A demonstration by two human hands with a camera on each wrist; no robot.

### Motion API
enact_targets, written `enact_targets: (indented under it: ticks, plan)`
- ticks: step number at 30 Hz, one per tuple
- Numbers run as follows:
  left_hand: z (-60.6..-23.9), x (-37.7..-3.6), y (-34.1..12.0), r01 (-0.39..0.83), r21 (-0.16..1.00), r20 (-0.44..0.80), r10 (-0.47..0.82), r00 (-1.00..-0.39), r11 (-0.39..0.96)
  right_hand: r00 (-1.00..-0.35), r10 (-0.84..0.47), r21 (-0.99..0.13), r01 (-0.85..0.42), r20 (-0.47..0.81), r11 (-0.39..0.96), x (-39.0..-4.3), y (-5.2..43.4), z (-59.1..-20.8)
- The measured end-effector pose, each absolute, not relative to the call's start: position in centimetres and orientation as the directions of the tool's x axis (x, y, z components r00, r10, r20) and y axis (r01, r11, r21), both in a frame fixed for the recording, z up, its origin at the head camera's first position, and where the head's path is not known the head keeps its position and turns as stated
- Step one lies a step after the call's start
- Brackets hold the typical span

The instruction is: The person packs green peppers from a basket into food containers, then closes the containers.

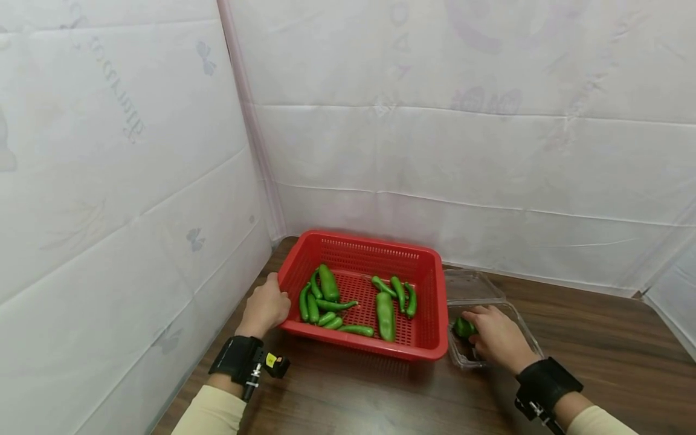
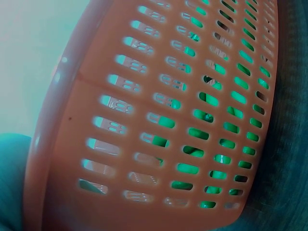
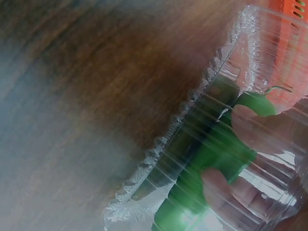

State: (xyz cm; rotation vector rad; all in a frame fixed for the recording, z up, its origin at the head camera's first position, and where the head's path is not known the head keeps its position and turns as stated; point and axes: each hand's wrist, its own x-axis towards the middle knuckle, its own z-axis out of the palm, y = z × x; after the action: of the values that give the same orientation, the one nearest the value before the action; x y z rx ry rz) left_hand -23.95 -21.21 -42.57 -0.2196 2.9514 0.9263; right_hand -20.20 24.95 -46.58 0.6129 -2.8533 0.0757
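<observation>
My left hand (image 1: 266, 306) grips the left rim of a red perforated plastic basket (image 1: 375, 240). The left wrist view is filled by the basket's side wall (image 2: 67, 154), with green showing through its slots. Inside the basket lie slim green chillies (image 1: 348, 306) and larger green peppers (image 1: 385, 317). To the basket's right, my right hand (image 1: 497, 335) reaches into a clear plastic clamshell box (image 1: 462, 362) and holds a green pepper (image 1: 464, 328). Through the box's ridged side, the right wrist view shows fingertips (image 3: 215, 185) around that long pepper (image 3: 216, 149).
The clamshell's open lid (image 1: 470, 284) leans back behind it, close to the basket. Everything stands on a dark wooden table (image 1: 587, 326). White sheeting (image 1: 462, 157) hangs behind the table and along its left side.
</observation>
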Motion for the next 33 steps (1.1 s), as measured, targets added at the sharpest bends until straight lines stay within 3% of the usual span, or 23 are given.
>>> enact_targets:
  ticks: [33]
  plan:
    - [-42.6, -24.0, -21.4, -0.154, 0.561, -0.099, -0.119, -0.988, 0.813, -0.958, -0.19, -0.062, -0.208, 0.216, 0.976, -18.3, 24.2, -46.6]
